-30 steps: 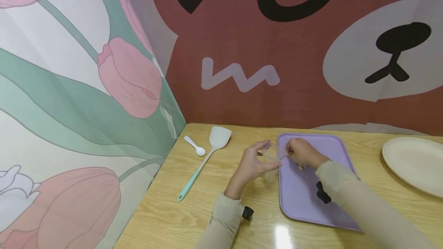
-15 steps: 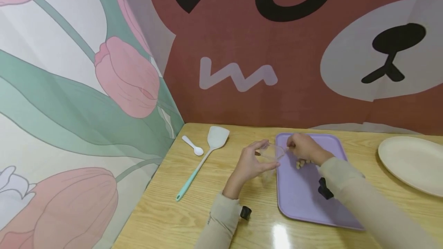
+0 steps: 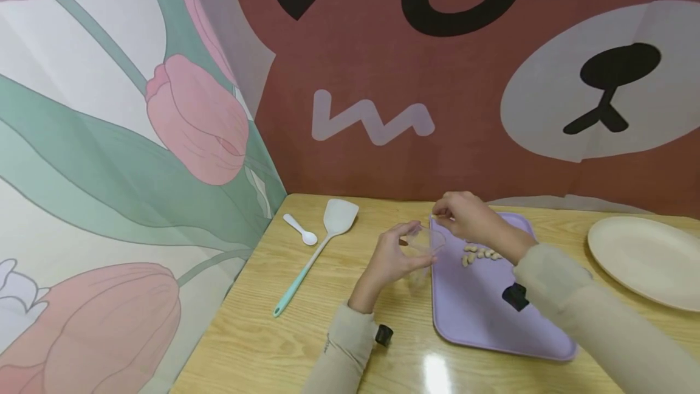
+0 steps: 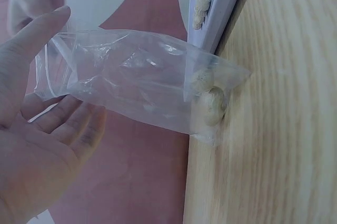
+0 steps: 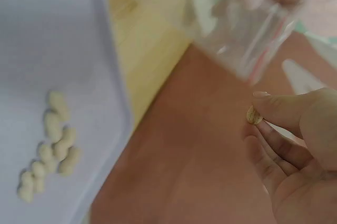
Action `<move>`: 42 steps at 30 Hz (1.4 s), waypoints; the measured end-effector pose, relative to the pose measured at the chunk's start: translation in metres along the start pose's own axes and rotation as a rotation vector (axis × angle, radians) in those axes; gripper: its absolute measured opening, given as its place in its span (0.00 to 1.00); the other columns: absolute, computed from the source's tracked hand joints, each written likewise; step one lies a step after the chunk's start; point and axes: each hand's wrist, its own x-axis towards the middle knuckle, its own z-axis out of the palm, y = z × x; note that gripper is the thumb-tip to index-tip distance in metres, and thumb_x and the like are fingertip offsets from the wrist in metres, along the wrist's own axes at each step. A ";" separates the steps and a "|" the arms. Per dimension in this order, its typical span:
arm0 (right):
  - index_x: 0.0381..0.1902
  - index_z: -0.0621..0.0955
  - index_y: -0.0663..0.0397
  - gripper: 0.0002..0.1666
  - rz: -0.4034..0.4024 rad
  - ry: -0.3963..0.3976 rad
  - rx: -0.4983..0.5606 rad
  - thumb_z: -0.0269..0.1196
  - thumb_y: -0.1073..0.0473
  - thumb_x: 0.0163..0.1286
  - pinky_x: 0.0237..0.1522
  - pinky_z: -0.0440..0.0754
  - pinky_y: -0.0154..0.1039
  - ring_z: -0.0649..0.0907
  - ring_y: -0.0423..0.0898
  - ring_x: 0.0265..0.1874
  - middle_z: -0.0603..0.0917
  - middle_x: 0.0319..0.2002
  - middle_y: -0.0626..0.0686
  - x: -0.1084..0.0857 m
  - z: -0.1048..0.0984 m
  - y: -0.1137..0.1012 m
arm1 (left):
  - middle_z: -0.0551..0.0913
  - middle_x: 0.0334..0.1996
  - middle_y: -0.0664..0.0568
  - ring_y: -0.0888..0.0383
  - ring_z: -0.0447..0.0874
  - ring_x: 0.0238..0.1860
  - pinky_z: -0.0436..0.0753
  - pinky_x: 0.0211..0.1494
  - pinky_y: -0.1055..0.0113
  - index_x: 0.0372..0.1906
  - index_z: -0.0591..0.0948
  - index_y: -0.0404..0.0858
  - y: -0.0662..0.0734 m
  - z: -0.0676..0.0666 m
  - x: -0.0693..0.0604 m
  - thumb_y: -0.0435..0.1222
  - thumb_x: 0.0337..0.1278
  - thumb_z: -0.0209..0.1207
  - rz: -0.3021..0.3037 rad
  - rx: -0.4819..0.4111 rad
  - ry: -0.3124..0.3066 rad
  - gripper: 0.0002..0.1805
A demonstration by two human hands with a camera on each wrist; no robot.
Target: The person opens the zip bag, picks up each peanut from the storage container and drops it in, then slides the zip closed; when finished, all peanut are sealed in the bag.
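Observation:
My left hand (image 3: 394, 257) holds a clear zip bag (image 4: 137, 79) at its mouth, with thumb and fingers spread so the opening stands wide. The bag hangs down beside the tray; peanuts (image 4: 213, 105) lie in its bottom. Between thumb and fingertips, my right hand (image 3: 470, 217) pinches one peanut (image 5: 254, 115), raised near the bag's mouth and apart from it. Beneath the right arm, the purple tray (image 3: 481, 315) bears several more peanuts (image 3: 480, 253) in a loose row; the right hand and arm cover part of the tray.
A white spatula (image 3: 340, 217) with a mint handle and a small white spoon (image 3: 301, 230) lie on the wooden table (image 3: 246, 345) to the left. A cream plate (image 3: 651, 260) sits at the right. Printed cloth walls rise behind and at the left.
My right hand has risen from the tray and moved toward the back left, with a peanut in its fingertips. More tray peanuts show now. The left hand keeps the bag nearly still.

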 end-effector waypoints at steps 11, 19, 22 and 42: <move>0.40 0.87 0.62 0.10 -0.092 -0.011 0.038 0.72 0.70 0.59 0.35 0.84 0.42 0.84 0.46 0.32 0.84 0.34 0.51 -0.006 0.002 -0.033 | 0.80 0.57 0.51 0.61 0.77 0.56 0.82 0.51 0.62 0.65 0.76 0.35 -0.002 0.000 -0.001 0.42 0.47 0.76 -0.006 -0.025 -0.011 0.38; 0.40 0.87 0.61 0.10 -0.088 -0.006 0.051 0.72 0.69 0.60 0.34 0.84 0.40 0.83 0.44 0.31 0.84 0.33 0.49 -0.011 0.009 -0.032 | 0.81 0.57 0.51 0.62 0.76 0.56 0.79 0.50 0.69 0.64 0.77 0.36 -0.003 0.002 -0.003 0.43 0.47 0.76 0.000 -0.027 -0.003 0.37; 0.40 0.87 0.61 0.10 -0.086 0.004 0.061 0.72 0.69 0.59 0.34 0.84 0.41 0.83 0.45 0.32 0.84 0.33 0.50 -0.010 0.009 -0.032 | 0.80 0.58 0.51 0.62 0.76 0.56 0.79 0.50 0.68 0.64 0.77 0.37 -0.003 0.002 -0.002 0.43 0.47 0.76 0.008 -0.023 -0.002 0.37; 0.39 0.86 0.62 0.09 -0.072 -0.001 0.032 0.72 0.69 0.59 0.35 0.84 0.42 0.83 0.47 0.32 0.84 0.33 0.51 -0.006 0.000 -0.025 | 0.81 0.57 0.47 0.59 0.78 0.56 0.81 0.49 0.65 0.65 0.75 0.32 -0.002 -0.001 0.000 0.41 0.46 0.77 0.015 -0.020 -0.006 0.40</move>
